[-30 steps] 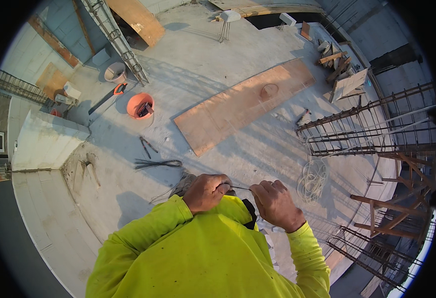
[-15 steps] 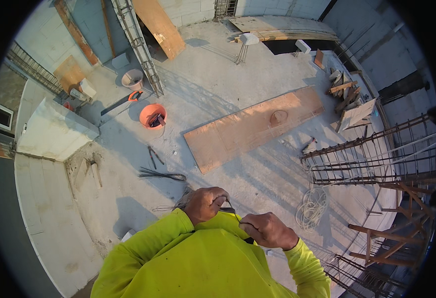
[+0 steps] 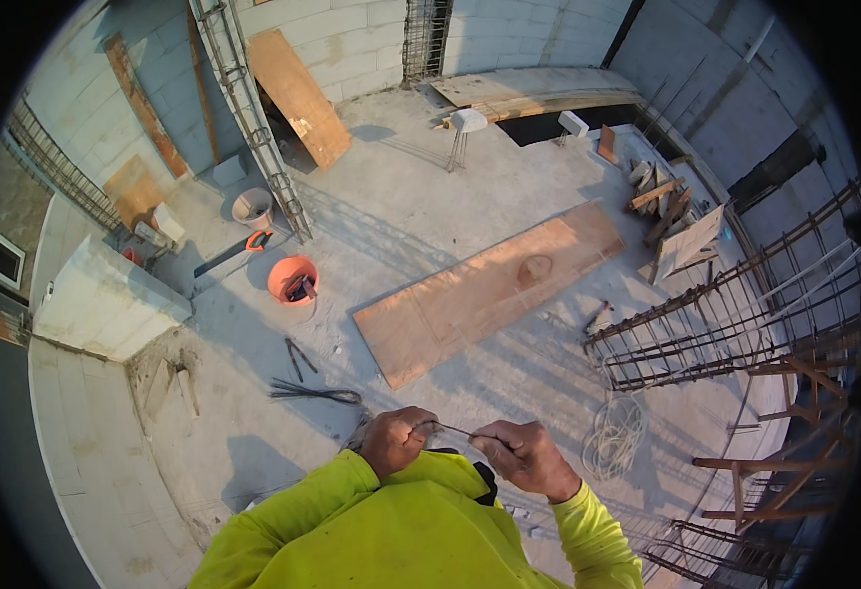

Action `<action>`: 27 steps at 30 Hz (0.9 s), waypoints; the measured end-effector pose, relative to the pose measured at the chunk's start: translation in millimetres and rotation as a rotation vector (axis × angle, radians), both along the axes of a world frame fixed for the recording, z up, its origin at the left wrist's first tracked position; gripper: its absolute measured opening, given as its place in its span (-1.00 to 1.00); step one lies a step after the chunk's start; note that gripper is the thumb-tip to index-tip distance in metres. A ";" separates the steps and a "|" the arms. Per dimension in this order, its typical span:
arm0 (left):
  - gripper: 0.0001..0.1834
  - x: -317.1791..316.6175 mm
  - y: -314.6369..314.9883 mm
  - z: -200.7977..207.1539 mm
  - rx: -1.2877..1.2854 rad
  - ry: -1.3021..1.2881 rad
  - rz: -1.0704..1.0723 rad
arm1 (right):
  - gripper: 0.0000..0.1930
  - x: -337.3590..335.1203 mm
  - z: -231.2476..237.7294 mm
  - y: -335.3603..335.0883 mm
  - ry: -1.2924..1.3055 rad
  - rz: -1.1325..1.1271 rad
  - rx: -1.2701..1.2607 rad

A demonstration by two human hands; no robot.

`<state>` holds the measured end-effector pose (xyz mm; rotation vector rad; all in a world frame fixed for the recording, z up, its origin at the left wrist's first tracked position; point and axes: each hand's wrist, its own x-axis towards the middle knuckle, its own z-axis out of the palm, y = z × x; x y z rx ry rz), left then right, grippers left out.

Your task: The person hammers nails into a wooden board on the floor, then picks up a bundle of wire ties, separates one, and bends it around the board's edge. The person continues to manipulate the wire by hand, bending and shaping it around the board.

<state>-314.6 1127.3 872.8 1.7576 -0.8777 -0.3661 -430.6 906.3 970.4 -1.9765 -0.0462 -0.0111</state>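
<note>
From the head camera, the left hand is clenched around one end of a thin wire, and the right hand pinches the other end between closed fingers; the wire runs short and nearly level between the two fists, held close in front of the chest above the yellow sleeves; below the hands lies a concrete floor, with open room straight ahead up to a long wooden board lying flat and slanted across the middle; left of the board stands an orange bucket, with a pale bucket farther off near the foot of a ladder leaning on the block wall; dark rods lie on the floor just ahead of the left hand; a coil of pale wire lies right of the right hand; rebar cages crowd the right edge, narrowing the way there; a low block wall bounds the left side.
</note>
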 end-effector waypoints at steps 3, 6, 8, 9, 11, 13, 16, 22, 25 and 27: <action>-0.91 1.3 -4.8 1.1 -0.020 -0.036 0.093 | -0.84 10.6 3.5 -3.2 -0.091 -0.232 -0.514; -0.92 1.1 -6.7 6.2 -0.005 -0.073 0.090 | -0.85 7.1 9.2 -3.5 0.014 0.273 -0.340; -0.91 -1.9 -6.5 10.3 0.016 -0.061 0.035 | -0.87 5.4 10.8 -6.6 0.216 0.540 0.174; -0.89 -2.8 -6.4 12.1 0.018 -0.044 -0.002 | -0.87 5.4 10.8 -7.5 0.272 0.300 0.209; -0.87 -2.5 -6.8 13.6 0.004 -0.028 -0.020 | -0.88 10.1 8.4 -12.7 0.447 -0.043 0.308; -0.87 2.0 -7.9 12.1 -0.034 -0.023 0.000 | -0.88 17.3 4.6 -13.7 0.053 -0.163 -0.173; -0.88 12.0 -8.4 6.4 -0.023 -0.221 0.009 | -0.86 18.4 5.8 -8.2 -0.003 0.151 -0.502; -0.85 5.0 -4.2 2.2 -0.117 -0.157 -0.116 | -0.89 10.2 16.7 -14.7 0.298 0.018 0.519; -0.87 9.4 -5.3 3.6 0.000 -0.240 -0.035 | -0.85 22.5 4.3 -19.6 -0.024 -0.250 -0.321; -0.85 19.0 -6.5 4.4 0.015 -0.236 -0.027 | -0.82 21.9 -2.6 -14.6 0.161 0.059 -0.620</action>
